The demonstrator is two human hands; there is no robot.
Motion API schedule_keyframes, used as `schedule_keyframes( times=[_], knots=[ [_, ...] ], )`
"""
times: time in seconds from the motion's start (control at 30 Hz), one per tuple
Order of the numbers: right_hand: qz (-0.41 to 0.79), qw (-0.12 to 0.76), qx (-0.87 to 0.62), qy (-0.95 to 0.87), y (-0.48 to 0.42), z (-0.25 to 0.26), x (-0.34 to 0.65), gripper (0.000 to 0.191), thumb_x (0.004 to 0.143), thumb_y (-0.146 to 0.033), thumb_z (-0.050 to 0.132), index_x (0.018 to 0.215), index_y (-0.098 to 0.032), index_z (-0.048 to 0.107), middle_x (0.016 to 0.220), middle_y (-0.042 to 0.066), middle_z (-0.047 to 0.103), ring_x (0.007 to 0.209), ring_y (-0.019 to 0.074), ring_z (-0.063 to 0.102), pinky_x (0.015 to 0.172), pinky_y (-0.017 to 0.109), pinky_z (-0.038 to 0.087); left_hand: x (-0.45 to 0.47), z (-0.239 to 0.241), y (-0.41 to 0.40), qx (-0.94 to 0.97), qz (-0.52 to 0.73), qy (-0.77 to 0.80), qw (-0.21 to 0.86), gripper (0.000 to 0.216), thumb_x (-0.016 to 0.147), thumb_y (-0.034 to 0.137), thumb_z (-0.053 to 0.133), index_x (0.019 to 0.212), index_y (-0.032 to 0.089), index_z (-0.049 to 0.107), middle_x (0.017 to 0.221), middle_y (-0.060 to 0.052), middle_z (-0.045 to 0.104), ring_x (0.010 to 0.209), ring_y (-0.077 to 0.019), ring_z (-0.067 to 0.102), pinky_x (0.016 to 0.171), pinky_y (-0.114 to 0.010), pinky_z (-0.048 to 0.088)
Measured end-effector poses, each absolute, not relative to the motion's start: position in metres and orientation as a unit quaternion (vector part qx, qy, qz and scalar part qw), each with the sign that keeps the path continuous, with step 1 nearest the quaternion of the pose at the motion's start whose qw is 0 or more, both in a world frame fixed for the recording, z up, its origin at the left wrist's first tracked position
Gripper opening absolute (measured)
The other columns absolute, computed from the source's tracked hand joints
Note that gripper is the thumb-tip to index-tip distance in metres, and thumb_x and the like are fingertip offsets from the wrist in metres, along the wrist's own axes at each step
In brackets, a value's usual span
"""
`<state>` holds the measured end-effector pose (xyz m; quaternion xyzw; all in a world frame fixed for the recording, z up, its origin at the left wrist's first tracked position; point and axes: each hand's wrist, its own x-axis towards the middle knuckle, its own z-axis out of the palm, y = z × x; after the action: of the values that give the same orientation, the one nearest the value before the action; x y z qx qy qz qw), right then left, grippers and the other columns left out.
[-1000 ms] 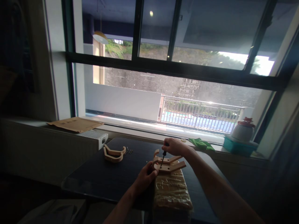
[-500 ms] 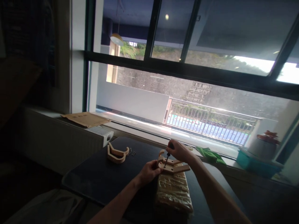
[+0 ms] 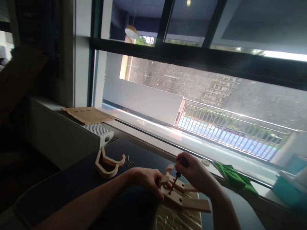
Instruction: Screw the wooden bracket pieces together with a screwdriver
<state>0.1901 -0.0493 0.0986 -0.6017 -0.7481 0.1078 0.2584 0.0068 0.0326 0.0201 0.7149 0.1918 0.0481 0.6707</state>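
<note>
My right hand [image 3: 188,166] is closed around the dark handle of a screwdriver [image 3: 174,183]. The screwdriver's tip stands in a hole of a pale wooden hook piece [image 3: 194,204]. My left hand [image 3: 150,181] grips the curled end of this piece, fingers wrapped at its edge. Behind it a second, similar wooden arm shows, partly hidden by my right hand. Beneath lies a block wrapped in shiny tan tape or film [image 3: 176,221]. To the left, another wooden hook piece [image 3: 107,174] rests on the dark table, beside several screws [image 3: 130,164].
The dark table [image 3: 79,179] stands against a window sill. On the sill lie a green cloth [image 3: 235,175], a roll of tape [image 3: 205,162] and a teal container [image 3: 285,188]. A brown envelope [image 3: 88,115] lies by a white vented box [image 3: 99,132] at the left.
The view has shifted closer to the work and turned a little. My left hand has come over the curled end more from above. The screwdriver stays at the same hole.
</note>
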Motion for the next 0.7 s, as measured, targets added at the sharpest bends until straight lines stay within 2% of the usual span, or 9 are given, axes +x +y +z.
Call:
schedule_keyframes(
  times=[0.2,0.33,0.43,0.53,0.7],
  knots=[
    [0.145,0.291,-0.569,-0.755,-0.055,0.1,0.179,0.004,0.08,-0.026,0.05,0.079,-0.023,0.051,0.063,-0.005,0.056,0.057,0.0096,0.045,0.053,0.021,0.035,0.007,0.009,0.019,0.684,0.095,0.204,0.694,0.04,0.055,0.025,0.081,0.092,0.019,0.071,0.075,0.004,0.065,0.067,-0.0104,0.056,0.065,-0.018,0.042],
    [0.129,0.294,-0.6,-0.733,-0.053,0.097,0.18,0.006,0.079,-0.028,0.052,0.076,-0.023,0.05,0.058,-0.007,0.055,0.053,0.0096,0.045,0.05,0.021,0.033,0.011,0.007,0.014,0.667,0.117,0.185,0.712,0.043,0.054,0.024,0.082,0.094,0.017,0.07,0.077,0.003,0.064,0.069,-0.0103,0.055,0.066,-0.019,0.042],
    [0.118,0.306,-0.627,-0.707,-0.045,0.09,0.187,0.01,0.079,-0.032,0.052,0.078,-0.023,0.05,0.061,-0.005,0.057,0.056,0.0111,0.048,0.052,0.023,0.035,0.015,0.004,0.01,0.641,0.139,0.168,0.736,0.04,0.055,0.019,0.081,0.092,0.016,0.069,0.079,0.002,0.063,0.07,-0.0093,0.054,0.066,-0.019,0.041],
    [0.129,0.319,-0.628,-0.698,-0.04,0.086,0.193,0.011,0.08,-0.034,0.05,0.082,-0.023,0.049,0.066,-0.003,0.06,0.059,0.0126,0.052,0.055,0.024,0.037,0.02,-0.001,0.007,0.615,0.18,0.171,0.748,0.032,0.056,0.017,0.08,0.085,0.014,0.068,0.071,0.004,0.059,0.062,-0.0068,0.05,0.06,-0.018,0.039],
    [0.126,0.325,-0.614,-0.708,-0.04,0.086,0.194,0.011,0.081,-0.034,0.048,0.086,-0.024,0.048,0.064,-0.003,0.059,0.057,0.013,0.051,0.052,0.024,0.035,0.025,-0.006,0.005,0.604,0.232,0.193,0.737,0.028,0.058,0.017,0.078,0.083,0.012,0.066,0.066,0.004,0.057,0.058,-0.0056,0.047,0.057,-0.017,0.036]
  ],
)
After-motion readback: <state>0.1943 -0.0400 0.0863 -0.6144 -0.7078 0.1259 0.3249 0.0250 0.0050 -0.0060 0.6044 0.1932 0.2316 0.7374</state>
